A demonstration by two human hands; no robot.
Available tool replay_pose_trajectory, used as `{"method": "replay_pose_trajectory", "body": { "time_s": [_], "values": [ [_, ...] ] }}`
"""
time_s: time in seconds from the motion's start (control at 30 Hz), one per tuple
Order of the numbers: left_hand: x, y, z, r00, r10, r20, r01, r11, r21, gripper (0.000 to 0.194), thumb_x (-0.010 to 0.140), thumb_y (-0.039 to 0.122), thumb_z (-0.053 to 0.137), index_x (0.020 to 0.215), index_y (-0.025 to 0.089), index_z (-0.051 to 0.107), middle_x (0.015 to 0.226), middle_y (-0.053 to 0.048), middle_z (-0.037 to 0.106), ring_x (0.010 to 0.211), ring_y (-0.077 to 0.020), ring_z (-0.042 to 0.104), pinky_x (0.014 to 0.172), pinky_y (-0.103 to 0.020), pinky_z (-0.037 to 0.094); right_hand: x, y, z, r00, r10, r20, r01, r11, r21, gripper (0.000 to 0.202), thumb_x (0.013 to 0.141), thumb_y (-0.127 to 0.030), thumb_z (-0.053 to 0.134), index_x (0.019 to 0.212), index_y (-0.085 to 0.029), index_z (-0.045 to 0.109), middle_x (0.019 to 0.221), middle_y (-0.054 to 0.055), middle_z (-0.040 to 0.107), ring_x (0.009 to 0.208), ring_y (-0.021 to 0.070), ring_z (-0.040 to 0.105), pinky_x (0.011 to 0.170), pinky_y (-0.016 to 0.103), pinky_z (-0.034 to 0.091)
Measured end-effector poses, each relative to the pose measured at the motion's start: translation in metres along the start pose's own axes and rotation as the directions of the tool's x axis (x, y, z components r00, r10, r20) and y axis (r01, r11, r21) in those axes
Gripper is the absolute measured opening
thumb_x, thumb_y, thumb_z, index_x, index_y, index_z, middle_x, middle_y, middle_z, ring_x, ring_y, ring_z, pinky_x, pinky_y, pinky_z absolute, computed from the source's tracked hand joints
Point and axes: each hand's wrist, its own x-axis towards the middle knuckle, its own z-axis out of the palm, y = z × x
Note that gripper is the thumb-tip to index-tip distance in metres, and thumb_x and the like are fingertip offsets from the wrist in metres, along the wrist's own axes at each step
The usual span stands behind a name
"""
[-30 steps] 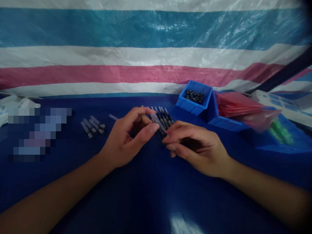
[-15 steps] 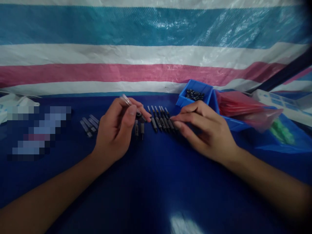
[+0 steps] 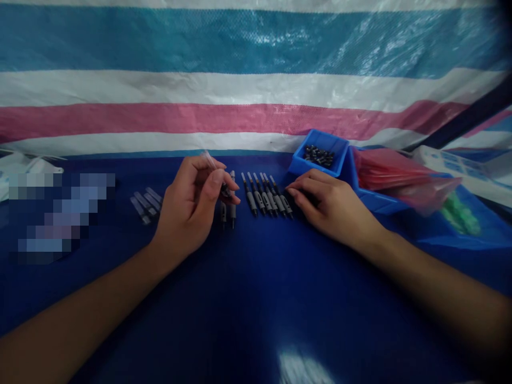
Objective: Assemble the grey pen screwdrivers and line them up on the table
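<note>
My left hand is closed round a clear tube with a dark lower end, tilted between thumb and fingers. Two grey pen parts lie just right of and below its fingers. My right hand has its thumb and fingertips drawn together beside the right end of a row of grey pen parts with thin clear refills pointing away; whether anything is in the pinch is too small to tell. Several clear tubes lie left of my left hand.
A blue bin of small dark parts stands behind my right hand. Right of it, another blue bin bears red plastic bags, near a green bundle. A white package lies far left. A striped sheet hangs behind the table.
My right hand has drawn back slightly from the row, and its fingers have come closer together. My left hand has shifted a little left, away from the row, still with the clear tube.
</note>
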Motion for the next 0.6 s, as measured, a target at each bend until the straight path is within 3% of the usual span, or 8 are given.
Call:
{"method": "replay_pose_trajectory", "body": {
  "time_s": [0.17, 0.43, 0.6],
  "values": [
    [-0.0018, -0.0010, -0.0005, 0.999, -0.005, 0.035, 0.005, 1.000, 0.006, 0.015, 0.122, 0.040, 0.065, 0.127, 0.026, 0.063, 0.105, -0.002, 0.080, 0.085, -0.0185, 0.082, 0.083, -0.038, 0.070, 0.0000, -0.0056, -0.0004, 0.998, -0.054, 0.031, 0.053, 0.998, 0.039, 0.033, 0.117, -0.028, 0.062, 0.143, -0.022, 0.081, 0.126, 0.016, 0.080, 0.118, 0.0352, 0.079, 0.107, 0.057, 0.067],
    [-0.0037, 0.0019, -0.0032, 0.992, 0.022, 0.126, -0.037, 0.993, 0.114, 0.013, 0.119, 0.037, 0.067, 0.127, 0.028, 0.062, 0.100, -0.001, 0.080, 0.076, -0.0195, 0.079, 0.069, -0.037, 0.066, -0.0014, -0.0052, 0.0026, 0.995, -0.087, 0.049, 0.084, 0.994, 0.069, 0.025, 0.116, -0.028, 0.065, 0.135, -0.021, 0.080, 0.125, 0.015, 0.079, 0.118, 0.0341, 0.078, 0.108, 0.057, 0.065],
    [-0.0041, 0.0044, -0.0048, 0.989, 0.052, 0.137, -0.075, 0.982, 0.174, 0.010, 0.120, 0.037, 0.065, 0.125, 0.029, 0.060, 0.096, 0.000, 0.081, 0.082, -0.0213, 0.081, 0.074, -0.040, 0.067, -0.0003, -0.0079, -0.0005, 0.999, -0.006, 0.043, 0.004, 0.999, 0.050, 0.015, 0.115, -0.028, 0.065, 0.112, -0.023, 0.079, 0.112, 0.012, 0.077, 0.106, 0.0313, 0.078, 0.101, 0.054, 0.066]
  ]
}}
